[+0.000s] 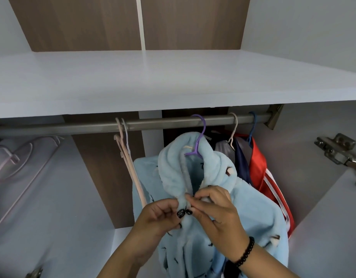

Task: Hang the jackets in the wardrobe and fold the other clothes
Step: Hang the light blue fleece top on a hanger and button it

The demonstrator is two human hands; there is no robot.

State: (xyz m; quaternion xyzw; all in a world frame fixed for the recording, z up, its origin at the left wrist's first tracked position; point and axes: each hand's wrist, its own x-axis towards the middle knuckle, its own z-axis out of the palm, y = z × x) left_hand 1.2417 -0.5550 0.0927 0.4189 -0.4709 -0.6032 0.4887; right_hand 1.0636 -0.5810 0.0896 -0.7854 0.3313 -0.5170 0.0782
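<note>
A light-blue fleece hooded jacket (209, 197) hangs on a purple plastic hanger (199, 137), whose hook is over the grey wardrobe rail (153, 122), right of centre and under the white shelf (153, 83). Both hands meet at the jacket's front opening, just below the hood. The left hand (159, 215) pinches the left edge of the opening between thumb and fingertips; the right hand (217, 209), with a black bead bracelet (245, 253) at its wrist, pinches the right edge. The two hands nearly touch, and they seem to be fastening a button or starting a zip, though the fastener itself is too small to make out.

The fleece looks thick, soft and light, and it will probably bunch and slump rather than hold a shape. The best hold is at the firmer placket edges, close to the fastener, so the pile does not slip through the fingers. Pulling downward could tilt the hanger or drag the shoulders off it.

To the right, on the same rail, hang a navy and red jacket (257, 163) on a blue hanger (252, 125) and a grey garment (223, 147) on a white hanger (234, 129). Empty pink hangers (125, 157) hang to the left.
</note>
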